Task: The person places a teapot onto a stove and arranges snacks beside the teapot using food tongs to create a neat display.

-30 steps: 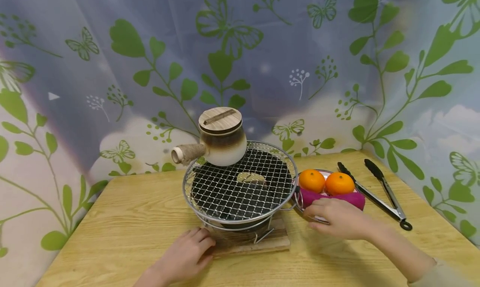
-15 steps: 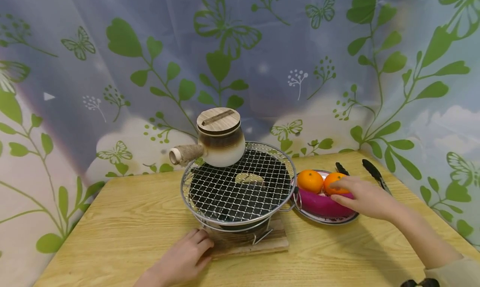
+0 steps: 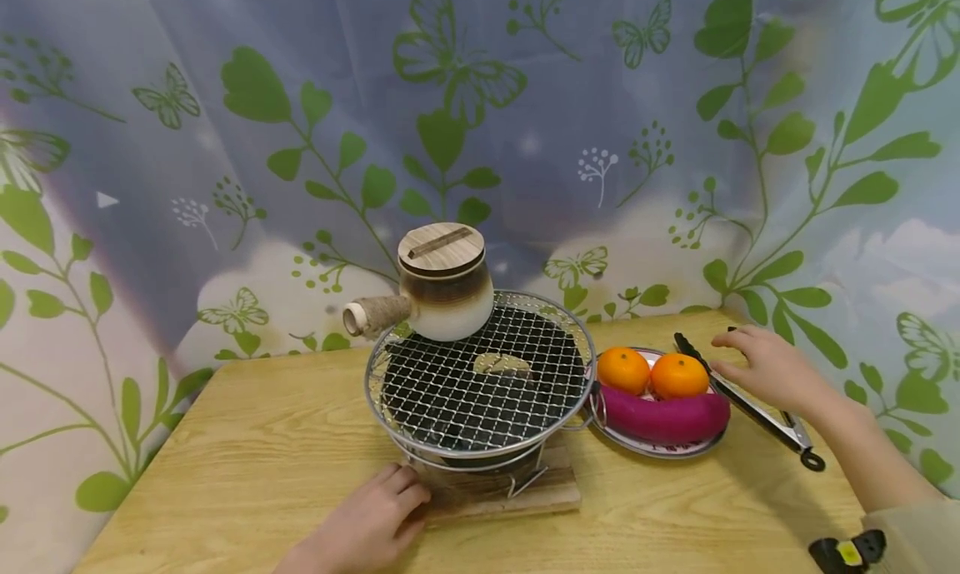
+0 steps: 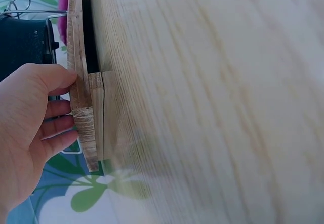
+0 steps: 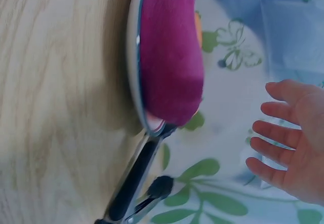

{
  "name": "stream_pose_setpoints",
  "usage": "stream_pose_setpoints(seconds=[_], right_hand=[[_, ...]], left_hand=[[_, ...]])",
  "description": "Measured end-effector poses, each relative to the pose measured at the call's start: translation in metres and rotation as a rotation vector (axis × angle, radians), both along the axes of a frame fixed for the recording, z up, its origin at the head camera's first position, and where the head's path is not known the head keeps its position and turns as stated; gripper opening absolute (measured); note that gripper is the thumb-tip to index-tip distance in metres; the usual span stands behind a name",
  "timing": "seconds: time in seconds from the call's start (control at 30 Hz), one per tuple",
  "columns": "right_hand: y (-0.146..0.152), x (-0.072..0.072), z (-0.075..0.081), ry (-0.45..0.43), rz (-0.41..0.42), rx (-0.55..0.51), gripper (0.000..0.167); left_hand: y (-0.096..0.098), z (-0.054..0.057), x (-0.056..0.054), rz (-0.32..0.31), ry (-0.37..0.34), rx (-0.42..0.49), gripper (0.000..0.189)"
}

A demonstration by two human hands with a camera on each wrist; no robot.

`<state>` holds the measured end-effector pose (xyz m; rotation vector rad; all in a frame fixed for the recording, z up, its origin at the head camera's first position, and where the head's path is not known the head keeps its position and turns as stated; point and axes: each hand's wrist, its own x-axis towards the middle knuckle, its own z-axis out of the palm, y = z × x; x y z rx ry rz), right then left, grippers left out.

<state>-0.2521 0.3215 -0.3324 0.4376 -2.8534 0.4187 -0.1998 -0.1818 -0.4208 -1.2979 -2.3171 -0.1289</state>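
Observation:
My left hand (image 3: 372,514) rests at the near left corner of the wooden board (image 3: 540,492) under the round tabletop grill (image 3: 480,391). In the left wrist view its thumb and fingertips touch that board (image 4: 83,120). My right hand (image 3: 780,370) hovers with spread fingers over the tongs (image 3: 753,407), covering part of them; the right wrist view shows nothing in that hand (image 5: 291,138). Left of the tongs, a plate (image 3: 660,451) bears two oranges (image 3: 678,376) and a long magenta vegetable (image 3: 663,416). The tongs (image 5: 134,176) lie beside the plate with their arms spread.
A pot (image 3: 450,299) with a wooden lid and a wrapped side handle stands on the grill's back left. A flat tan slice (image 3: 501,363) shows at the mesh. The wooden table (image 3: 285,441) backs onto a printed curtain (image 3: 525,182).
My right hand has left the magenta vegetable, passed over the plate and moved right to above the tongs. The left hand stays at the board.

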Motion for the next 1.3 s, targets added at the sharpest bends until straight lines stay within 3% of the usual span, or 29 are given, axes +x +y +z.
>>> stream_pose_setpoints(seconds=[0.27, 0.57, 0.83, 1.3], right_hand=[[0.031, -0.007, -0.025, -0.062, -0.061, -0.025, 0.047], [0.054, -0.015, -0.046, -0.185, -0.13, 0.084, 0.046], [0.053, -0.023, -0.05, -0.215, -0.154, 0.077, 0.053], [0.048, -0.037, -0.055, -0.303, -0.253, 0.114, 0.092]], left_hand=[[0.002, -0.003, 0.001, 0.0, 0.001, -0.004, 0.021], [0.001, -0.002, 0.001, 0.009, -0.019, -0.003, 0.02], [0.002, -0.001, 0.0, 0.017, -0.003, 0.004, 0.02], [-0.001, -0.002, 0.0, 0.027, 0.0, 0.014, 0.02]])
